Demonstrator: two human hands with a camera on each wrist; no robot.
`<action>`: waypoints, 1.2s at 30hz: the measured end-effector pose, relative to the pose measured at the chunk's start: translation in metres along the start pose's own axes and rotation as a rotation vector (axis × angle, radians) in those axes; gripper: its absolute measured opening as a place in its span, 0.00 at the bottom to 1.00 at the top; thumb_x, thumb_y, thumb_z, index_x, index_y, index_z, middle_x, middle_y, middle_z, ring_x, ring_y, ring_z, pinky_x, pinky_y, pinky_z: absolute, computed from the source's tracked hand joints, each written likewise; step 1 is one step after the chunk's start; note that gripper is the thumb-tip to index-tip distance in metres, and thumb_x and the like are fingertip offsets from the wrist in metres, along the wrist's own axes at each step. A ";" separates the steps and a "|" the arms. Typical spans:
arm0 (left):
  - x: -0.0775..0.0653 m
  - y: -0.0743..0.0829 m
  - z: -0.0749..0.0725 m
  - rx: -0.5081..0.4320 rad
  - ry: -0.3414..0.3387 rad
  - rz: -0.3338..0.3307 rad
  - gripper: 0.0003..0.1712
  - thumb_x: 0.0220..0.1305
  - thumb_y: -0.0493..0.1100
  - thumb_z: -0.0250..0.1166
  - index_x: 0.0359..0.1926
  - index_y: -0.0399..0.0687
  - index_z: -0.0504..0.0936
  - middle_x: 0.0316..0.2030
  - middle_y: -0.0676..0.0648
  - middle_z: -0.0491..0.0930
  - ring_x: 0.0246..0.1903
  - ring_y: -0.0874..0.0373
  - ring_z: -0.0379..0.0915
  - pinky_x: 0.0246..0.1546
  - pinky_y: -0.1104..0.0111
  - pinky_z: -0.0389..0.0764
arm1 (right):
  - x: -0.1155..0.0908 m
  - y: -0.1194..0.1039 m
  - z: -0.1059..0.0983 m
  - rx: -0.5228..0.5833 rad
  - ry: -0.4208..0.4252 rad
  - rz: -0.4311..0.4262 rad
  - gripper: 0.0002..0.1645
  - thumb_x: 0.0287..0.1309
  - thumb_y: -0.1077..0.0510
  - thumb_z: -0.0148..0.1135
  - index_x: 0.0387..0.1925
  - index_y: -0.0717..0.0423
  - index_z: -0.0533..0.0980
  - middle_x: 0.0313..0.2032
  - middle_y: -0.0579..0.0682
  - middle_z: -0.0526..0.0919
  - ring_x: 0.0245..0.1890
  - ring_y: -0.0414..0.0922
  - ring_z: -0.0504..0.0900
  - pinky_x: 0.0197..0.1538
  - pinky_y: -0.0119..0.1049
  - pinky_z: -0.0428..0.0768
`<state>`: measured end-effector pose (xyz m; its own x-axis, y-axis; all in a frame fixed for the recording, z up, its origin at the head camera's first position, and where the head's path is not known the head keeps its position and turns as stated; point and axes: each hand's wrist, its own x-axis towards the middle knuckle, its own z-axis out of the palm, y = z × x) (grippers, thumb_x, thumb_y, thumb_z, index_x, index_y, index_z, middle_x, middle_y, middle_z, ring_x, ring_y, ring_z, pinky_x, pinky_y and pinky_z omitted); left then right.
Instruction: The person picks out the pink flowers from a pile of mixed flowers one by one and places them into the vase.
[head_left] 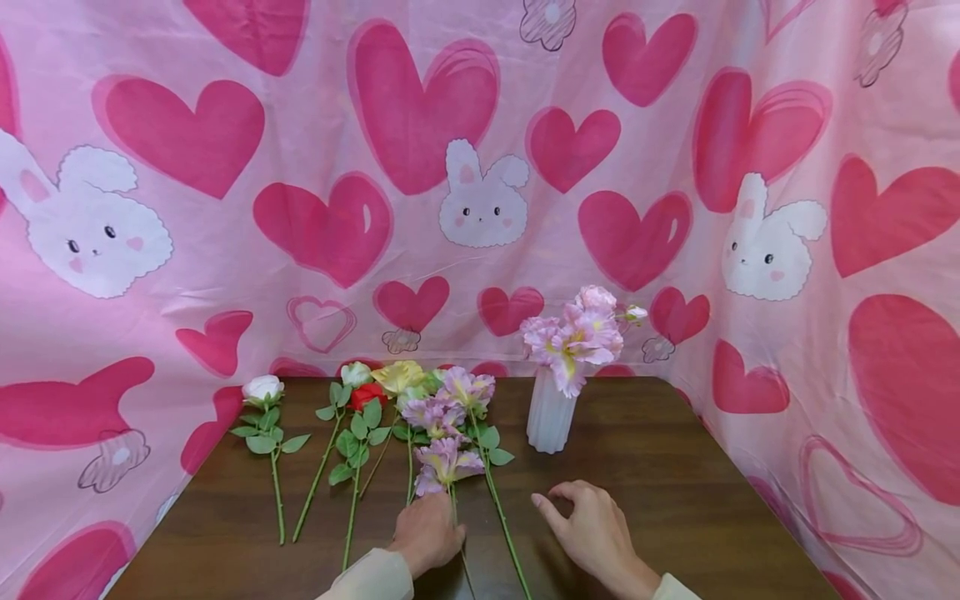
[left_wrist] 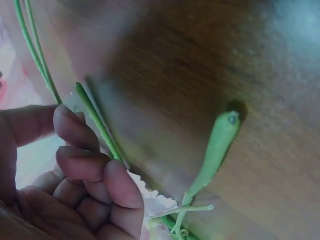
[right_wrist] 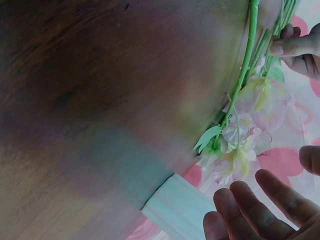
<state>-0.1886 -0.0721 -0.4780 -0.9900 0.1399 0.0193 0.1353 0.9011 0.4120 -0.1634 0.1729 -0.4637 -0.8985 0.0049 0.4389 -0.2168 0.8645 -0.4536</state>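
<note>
My left hand (head_left: 429, 533) pinches a thin green stem (left_wrist: 42, 67) between thumb and forefinger, low over the table. Just beyond those fingers is the pink, yellow-centred flower (head_left: 447, 463). To its right lies another long-stemmed pink flower (head_left: 467, 390), with a third pink bloom (head_left: 432, 415) close by. My right hand (head_left: 592, 533) hovers over the table with nothing in it, its fingers loosely bent. Behind that hand stands a white ribbed vase (head_left: 550, 417) holding a bunch of pink flowers (head_left: 576, 337). In the right wrist view the vase (right_wrist: 180, 207) shows beside my fingertips.
On the dark wooden table (head_left: 637, 467), a white rose (head_left: 262, 389) lies at the far left. Between it and the pink flowers are a red rose (head_left: 367, 395), a yellow flower (head_left: 399, 377) and another whitish rose (head_left: 356, 373). Pink heart-printed cloth (head_left: 315, 133) surrounds the table.
</note>
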 end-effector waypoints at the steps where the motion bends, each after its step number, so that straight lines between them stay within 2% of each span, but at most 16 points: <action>1: 0.000 0.000 -0.001 -0.013 0.005 -0.013 0.23 0.57 0.48 0.74 0.16 0.49 0.70 0.20 0.50 0.74 0.26 0.52 0.77 0.32 0.51 0.80 | 0.000 0.000 0.000 0.001 0.002 0.000 0.17 0.59 0.35 0.70 0.29 0.40 0.86 0.33 0.38 0.86 0.36 0.42 0.86 0.36 0.43 0.81; 5: 0.001 -0.003 -0.005 -0.076 0.036 -0.049 0.23 0.58 0.45 0.72 0.14 0.51 0.69 0.19 0.50 0.74 0.24 0.53 0.75 0.30 0.53 0.78 | -0.001 0.001 0.000 0.001 0.007 0.000 0.17 0.59 0.35 0.70 0.29 0.40 0.86 0.32 0.37 0.86 0.36 0.42 0.86 0.36 0.43 0.81; 8: 0.002 -0.008 -0.009 -0.130 0.053 -0.057 0.26 0.60 0.42 0.70 0.11 0.53 0.66 0.13 0.53 0.68 0.19 0.56 0.71 0.24 0.57 0.74 | 0.000 0.000 0.000 0.003 0.006 0.001 0.16 0.59 0.34 0.70 0.29 0.39 0.86 0.32 0.37 0.86 0.35 0.41 0.86 0.35 0.42 0.81; 12: 0.001 -0.011 -0.015 -0.172 0.089 -0.054 0.27 0.63 0.42 0.70 0.11 0.53 0.67 0.11 0.56 0.67 0.17 0.59 0.68 0.24 0.60 0.72 | 0.000 0.000 0.000 0.007 0.005 -0.001 0.16 0.59 0.34 0.70 0.29 0.39 0.86 0.32 0.37 0.86 0.35 0.41 0.85 0.35 0.42 0.81; 15: 0.001 -0.011 -0.017 -0.182 0.126 -0.049 0.24 0.64 0.44 0.72 0.14 0.53 0.72 0.14 0.56 0.71 0.18 0.60 0.68 0.27 0.60 0.73 | 0.000 -0.001 0.000 0.008 0.005 0.000 0.16 0.59 0.34 0.70 0.29 0.38 0.86 0.32 0.36 0.86 0.34 0.40 0.85 0.35 0.41 0.80; 24: -0.002 -0.012 -0.024 -0.256 0.212 0.045 0.15 0.64 0.42 0.72 0.21 0.52 0.81 0.16 0.60 0.74 0.19 0.63 0.69 0.27 0.60 0.74 | 0.001 -0.002 0.001 0.008 0.003 0.010 0.16 0.58 0.33 0.71 0.29 0.38 0.86 0.31 0.36 0.86 0.33 0.40 0.85 0.34 0.41 0.80; 31: -0.002 -0.013 -0.026 -0.327 0.229 0.063 0.12 0.65 0.43 0.71 0.24 0.55 0.83 0.18 0.61 0.76 0.20 0.63 0.69 0.27 0.62 0.72 | 0.001 -0.003 0.000 0.009 0.009 0.005 0.15 0.57 0.35 0.72 0.29 0.39 0.86 0.31 0.37 0.86 0.34 0.41 0.85 0.34 0.42 0.80; 36: -0.002 -0.012 -0.026 -0.344 0.268 0.096 0.10 0.65 0.43 0.71 0.26 0.54 0.84 0.19 0.62 0.76 0.20 0.65 0.68 0.25 0.65 0.70 | 0.001 -0.003 0.000 0.008 -0.001 0.009 0.16 0.57 0.35 0.72 0.29 0.39 0.86 0.31 0.37 0.86 0.32 0.40 0.84 0.33 0.41 0.80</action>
<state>-0.1892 -0.0943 -0.4593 -0.9552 0.0640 0.2889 0.2506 0.6942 0.6748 -0.1638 0.1700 -0.4617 -0.9008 0.0118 0.4340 -0.2122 0.8602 -0.4637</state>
